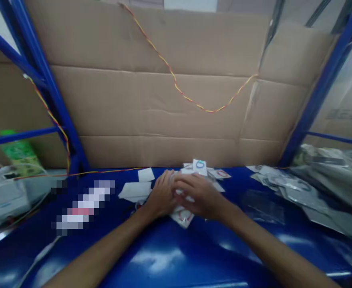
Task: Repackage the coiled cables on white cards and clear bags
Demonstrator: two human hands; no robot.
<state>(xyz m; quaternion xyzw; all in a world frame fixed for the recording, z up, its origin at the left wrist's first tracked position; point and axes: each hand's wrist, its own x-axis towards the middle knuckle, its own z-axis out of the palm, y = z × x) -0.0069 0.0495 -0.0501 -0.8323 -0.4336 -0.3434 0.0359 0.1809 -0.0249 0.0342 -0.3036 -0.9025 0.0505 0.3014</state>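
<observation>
My left hand (160, 198) and my right hand (201, 196) meet over a heap of small white cards at the middle of the blue table. Both have curved fingers brought together; what lies between them is mostly hidden and blurred. Beneath them a card with a red ring-shaped item (184, 218) sticks out toward me. Just beyond my right hand is a card with a blue ring-shaped item (200, 165), among several other cards. Left of my left hand lie a stack of blank white cards (135, 191) and a single white card (146, 175).
Clear plastic sleeves (264, 208) lie to the right, beside a spread pile of bagged cards (296, 188). A cable runs to a pixelated object (84, 210) at left. Cardboard (163, 108) and blue frame posts (49, 88) bound the table. A green bottle (21, 152) leans at left.
</observation>
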